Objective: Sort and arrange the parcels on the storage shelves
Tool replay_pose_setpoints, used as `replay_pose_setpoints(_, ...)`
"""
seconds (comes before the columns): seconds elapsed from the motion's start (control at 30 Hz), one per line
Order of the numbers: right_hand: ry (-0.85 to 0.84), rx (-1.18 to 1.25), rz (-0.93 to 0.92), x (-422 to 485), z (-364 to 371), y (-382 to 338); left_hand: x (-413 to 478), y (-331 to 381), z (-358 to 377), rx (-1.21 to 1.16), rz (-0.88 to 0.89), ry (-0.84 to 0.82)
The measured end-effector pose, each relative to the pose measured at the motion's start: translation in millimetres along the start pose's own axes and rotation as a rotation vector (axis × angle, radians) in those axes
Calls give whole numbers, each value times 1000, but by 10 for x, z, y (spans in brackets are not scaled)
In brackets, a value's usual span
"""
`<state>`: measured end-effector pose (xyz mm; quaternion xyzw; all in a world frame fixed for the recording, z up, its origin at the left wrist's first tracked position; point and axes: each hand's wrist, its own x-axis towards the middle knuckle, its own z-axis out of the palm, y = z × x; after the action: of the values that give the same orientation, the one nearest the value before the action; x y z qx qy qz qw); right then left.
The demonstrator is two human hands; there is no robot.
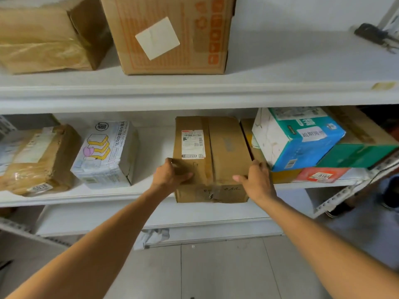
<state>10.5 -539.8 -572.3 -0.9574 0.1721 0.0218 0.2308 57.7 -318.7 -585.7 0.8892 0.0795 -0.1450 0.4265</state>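
A brown cardboard parcel [224,147] with a white shipping label lies on the middle shelf [151,192], its front end hanging slightly over the shelf edge. My left hand [170,175] grips its front left corner, thumb on top and fingers down the side. My right hand [257,180] grips the front right corner the same way. Both arms reach up from below.
Left on the same shelf sit a white printed parcel [105,154] and a tape-wrapped brown parcel [36,158]. Right of the held box are a blue-and-white carton [298,137], a green box [356,154] and a red parcel [321,174]. The upper shelf [280,61] holds two brown boxes.
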Motion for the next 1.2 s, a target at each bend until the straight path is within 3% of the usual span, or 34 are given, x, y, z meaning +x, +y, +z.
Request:
replay_pose_setpoints(0.2, -72, 72, 71, 82, -29, -30, 28, -31, 25, -96, -81, 14)
replay_pose_setpoints(0.33, -269, 88, 131, -21, 87, -127, -149, -212, -176, -56, -102, -3)
replay_pose_setpoints(0.53, -385, 158, 41, -170, 321, -261, -390, -548, -579, -25, -188, -65)
replay_pose_setpoints(0.73, -393, 336, 85, 32, 343, -395, 83, -668, -754, -126, -161, -19)
replay_pose_setpoints(0.87, -410, 258, 165, 240, 324, -500, 227, -535, -783, -129, -159, -101)
replay_pose_setpoints(1.03, -456, 345, 195, 297, 384, -561, 393, -559, -799, -145, -208, -251)
replay_pose_setpoints(1.2, -432, 415, 208, 152, 397, -541, 283, -681, -762, -221, -163, -223)
